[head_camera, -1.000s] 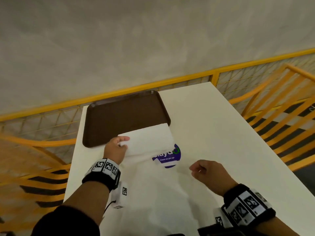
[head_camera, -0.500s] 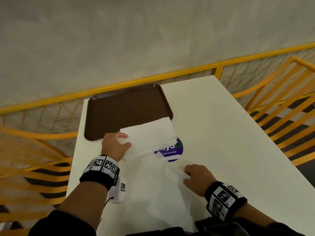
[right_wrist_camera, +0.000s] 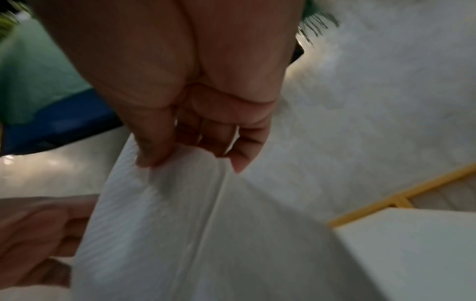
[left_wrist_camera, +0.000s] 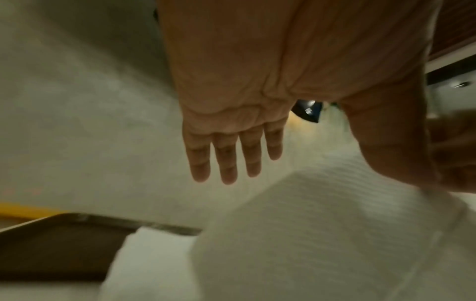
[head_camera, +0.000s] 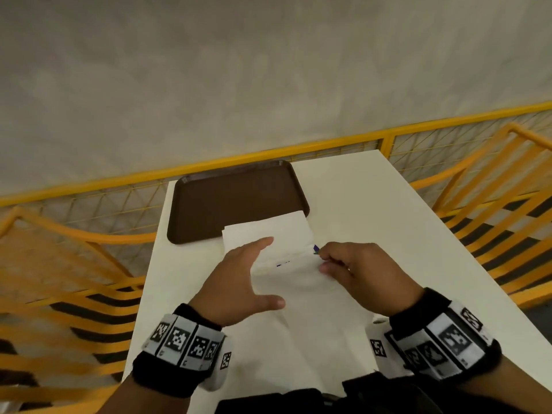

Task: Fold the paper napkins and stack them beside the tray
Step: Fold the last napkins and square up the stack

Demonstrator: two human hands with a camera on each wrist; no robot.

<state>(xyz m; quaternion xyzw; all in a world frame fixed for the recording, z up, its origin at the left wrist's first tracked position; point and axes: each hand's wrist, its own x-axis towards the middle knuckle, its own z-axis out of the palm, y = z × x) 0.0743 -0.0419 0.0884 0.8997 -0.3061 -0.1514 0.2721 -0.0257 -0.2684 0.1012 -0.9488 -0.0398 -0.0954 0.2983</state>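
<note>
Fingers (right_wrist_camera: 154, 150) of the right hand (head_camera: 358, 270) pinch an unfolded napkin (head_camera: 298, 282); left hand (head_camera: 239, 279) is spread flat. One folded napkin (head_camera: 268, 227) is laid against the tray (head_camera: 236, 201) near the table's far-left corner.

No words can be read: the blue sticker (head_camera: 314, 249) on the table (head_camera: 388, 216) is mostly covered by napkins (head_camera: 268, 231), and the wristbands (head_camera: 185, 343) carry only black-and-white code squares.
</note>
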